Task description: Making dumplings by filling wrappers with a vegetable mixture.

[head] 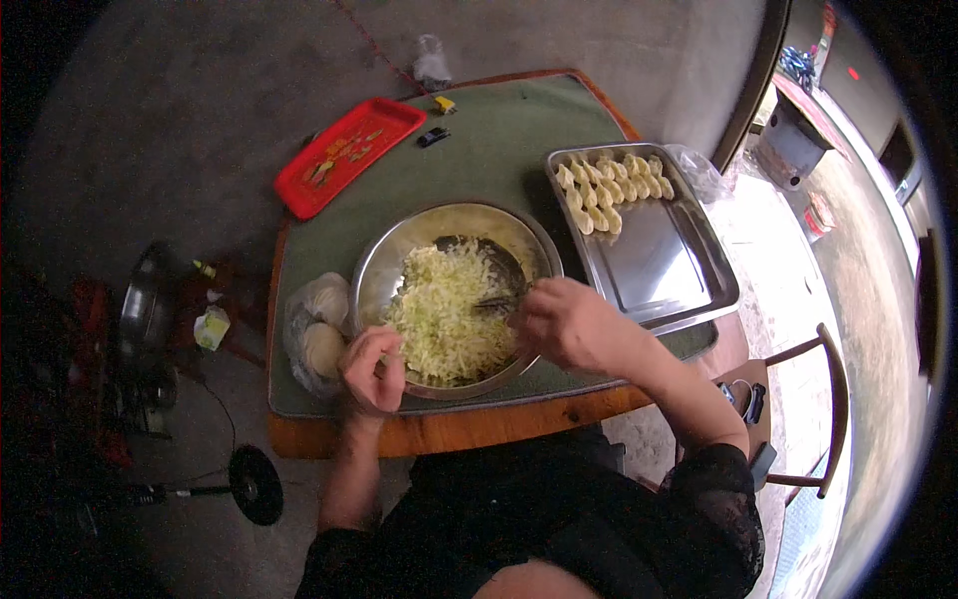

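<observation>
A large stainless steel bowl (382, 236) holds pale green shredded vegetable filling (449, 318). My left hand (374, 367) is at the bowl's near left rim, its fingers curled; whether it grips anything is unclear. Over the right side of the bowl is my right hand (561, 322), blurred, with its fingers bent toward the palm. Thin dark utensil tips, perhaps chopsticks (494, 302), show beside its fingers above the filling. Whether the hand holds them is hard to see. To the right, a rectangular metal tray (644, 277) bears rows of folded dumplings (610, 183) at its far end.
A plastic bag with round dough pieces (323, 348) lies left of the bowl. Behind stand a red plastic tray (299, 191) with food scraps, a small black object (433, 136) and a yellow plug (445, 104). A wooden chair (831, 419) is at the right.
</observation>
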`<state>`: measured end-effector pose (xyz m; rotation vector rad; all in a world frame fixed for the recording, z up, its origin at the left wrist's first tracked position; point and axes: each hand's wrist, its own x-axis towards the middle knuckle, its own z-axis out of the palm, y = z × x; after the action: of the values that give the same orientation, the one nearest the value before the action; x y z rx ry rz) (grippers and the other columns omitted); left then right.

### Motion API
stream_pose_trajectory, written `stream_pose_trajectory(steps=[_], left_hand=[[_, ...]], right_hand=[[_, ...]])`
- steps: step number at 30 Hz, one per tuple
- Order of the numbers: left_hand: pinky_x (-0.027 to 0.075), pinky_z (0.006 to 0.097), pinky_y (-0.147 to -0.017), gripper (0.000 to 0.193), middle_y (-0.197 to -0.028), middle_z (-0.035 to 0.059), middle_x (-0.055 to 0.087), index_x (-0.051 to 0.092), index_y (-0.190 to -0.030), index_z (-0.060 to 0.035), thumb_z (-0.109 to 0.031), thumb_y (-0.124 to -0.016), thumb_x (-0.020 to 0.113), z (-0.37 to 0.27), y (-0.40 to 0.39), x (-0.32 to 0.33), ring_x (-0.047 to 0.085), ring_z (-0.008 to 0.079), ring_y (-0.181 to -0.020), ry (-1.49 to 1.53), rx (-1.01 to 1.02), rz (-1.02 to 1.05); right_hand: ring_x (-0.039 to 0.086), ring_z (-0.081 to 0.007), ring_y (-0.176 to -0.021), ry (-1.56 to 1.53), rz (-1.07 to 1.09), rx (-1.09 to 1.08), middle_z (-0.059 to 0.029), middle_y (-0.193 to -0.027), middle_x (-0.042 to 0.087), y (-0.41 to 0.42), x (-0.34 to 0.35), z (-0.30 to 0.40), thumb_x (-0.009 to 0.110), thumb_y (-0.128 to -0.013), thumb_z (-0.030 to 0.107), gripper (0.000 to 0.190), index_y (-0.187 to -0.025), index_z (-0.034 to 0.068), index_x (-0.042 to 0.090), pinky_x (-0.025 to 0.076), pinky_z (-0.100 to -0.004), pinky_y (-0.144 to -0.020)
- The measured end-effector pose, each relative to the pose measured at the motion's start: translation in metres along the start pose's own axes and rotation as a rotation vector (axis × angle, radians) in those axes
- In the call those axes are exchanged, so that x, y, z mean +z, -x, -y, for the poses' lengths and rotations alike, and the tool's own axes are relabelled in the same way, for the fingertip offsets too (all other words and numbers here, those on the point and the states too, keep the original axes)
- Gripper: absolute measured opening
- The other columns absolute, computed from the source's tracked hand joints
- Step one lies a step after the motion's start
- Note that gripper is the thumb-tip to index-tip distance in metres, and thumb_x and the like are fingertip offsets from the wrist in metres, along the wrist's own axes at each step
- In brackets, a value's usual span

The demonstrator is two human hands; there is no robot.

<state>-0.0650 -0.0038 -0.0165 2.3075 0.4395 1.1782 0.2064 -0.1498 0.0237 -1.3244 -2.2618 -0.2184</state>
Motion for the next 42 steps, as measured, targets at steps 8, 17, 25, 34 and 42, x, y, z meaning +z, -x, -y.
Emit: stream_pose_trajectory(steps=[8,17,25,34,42], left_hand=[[0.048,0.0345,-0.076,0.022,-0.091,0.0173,0.063,0.059,-0.094,0.0037,-0.013,-0.083,0.049,-0.018,0.018,0.002,0.061,0.0272,-0.082,0.063,-0.002,-0.215],[0.046,0.0338,-0.077,0.024,-0.077,0.0118,0.062,0.061,-0.084,0.0034,-0.013,-0.089,0.044,-0.015,0.039,-0.036,0.06,0.0248,-0.081,0.063,-0.155,-0.379],[0.044,0.0312,-0.069,0.029,-0.074,0.0103,0.06,0.06,-0.082,0.0034,-0.015,-0.093,0.041,-0.01,0.045,-0.053,0.056,0.0197,-0.072,-0.005,-0.236,-0.418],[0.043,0.0269,-0.061,0.026,-0.078,0.009,0.062,0.061,-0.082,0.0023,-0.009,-0.093,0.041,-0.012,0.038,-0.054,0.053,0.0138,-0.065,0.032,-0.287,-0.47],[0.044,0.0268,-0.063,0.021,-0.073,0.0023,0.061,0.063,-0.089,-0.0009,-0.019,-0.094,0.053,-0.001,0.036,-0.094,0.054,0.0118,-0.064,-0.241,-0.761,-0.455]], right_hand=[[0.056,-0.03,-0.087,0.067,0.016,0.092,-0.0133,-0.086,0.059,-0.049,0.0,-0.05,0.063,-0.082,0.016,0.024,-0.098,-0.001,0.063,0.046,-0.0387,-0.078],[0.056,-0.0288,-0.089,0.083,0.139,-0.12,-0.0108,-0.097,0.063,-0.039,0.025,-0.075,0.059,-0.083,0.021,0.026,-0.097,0.0,0.063,0.043,-0.0385,-0.087],[0.055,-0.0309,-0.078,-0.17,-0.02,0.031,-0.0137,-0.079,0.061,-0.014,-0.024,-0.009,0.063,-0.08,0.011,0.018,-0.093,-0.002,0.063,0.048,-0.0395,-0.071],[0.054,-0.0295,-0.074,0.058,-0.04,0.184,-0.0114,-0.077,0.059,0.007,-0.004,-0.007,0.065,-0.073,0.005,0.017,-0.089,0.002,0.061,0.047,-0.0384,-0.066],[0.054,-0.0265,-0.077,-0.04,-0.004,0.077,-0.0074,-0.082,0.058,0.011,0.001,0.023,0.07,-0.073,0.014,0.023,-0.093,0.005,0.063,0.047,-0.0373,-0.07]])
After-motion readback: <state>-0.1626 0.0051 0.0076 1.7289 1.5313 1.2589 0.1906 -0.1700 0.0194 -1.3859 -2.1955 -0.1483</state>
